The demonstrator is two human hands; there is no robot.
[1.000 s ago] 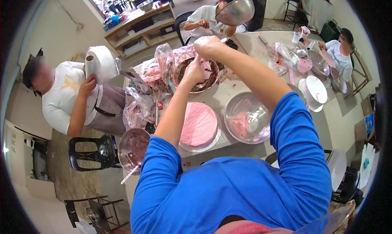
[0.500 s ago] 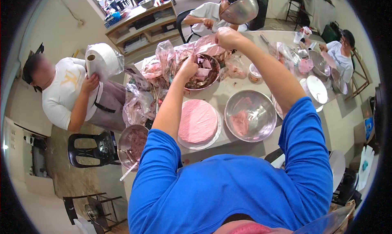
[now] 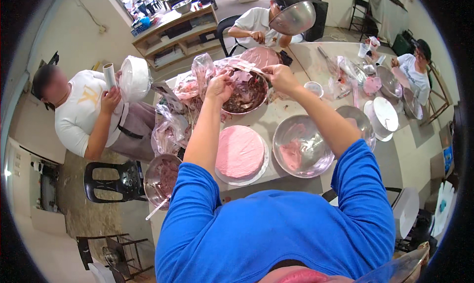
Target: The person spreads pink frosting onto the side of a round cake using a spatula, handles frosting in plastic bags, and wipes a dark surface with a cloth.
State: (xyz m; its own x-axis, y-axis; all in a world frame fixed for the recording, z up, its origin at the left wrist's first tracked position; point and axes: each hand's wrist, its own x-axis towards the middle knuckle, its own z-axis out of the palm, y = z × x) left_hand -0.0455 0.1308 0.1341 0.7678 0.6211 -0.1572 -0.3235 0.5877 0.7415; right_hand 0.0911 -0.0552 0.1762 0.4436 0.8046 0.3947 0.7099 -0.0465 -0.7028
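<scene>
A pale, pink-smeared strip (image 3: 249, 67), whose exact kind I cannot make out, spans the gap between my hands. Fingers of my left hand (image 3: 220, 87) are pinched closed at its left end, and my right hand (image 3: 282, 79) grips its other end. Below them is a large bowl (image 3: 266, 96) holding dark scraps and pink plastic. Nearer to me, a round pink-frosted cake (image 3: 240, 151) rests on a white board (image 3: 261, 170). To its right stands a steel bowl (image 3: 316, 157) with pink frosting (image 3: 291, 152) smeared inside.
Crumpled plastic bags (image 3: 170, 127) lie left of the scrap bowl. Another bowl (image 3: 162, 177) with a white-handled tool is at the left table edge. A person (image 3: 81, 110) at left holds a plastic roll and a wrapped white round. Two people sit across and at far right.
My right hand has come down and to the right, while my left hand has shifted slightly left. The strip now lies more level between them. The person at left has raised the roll.
</scene>
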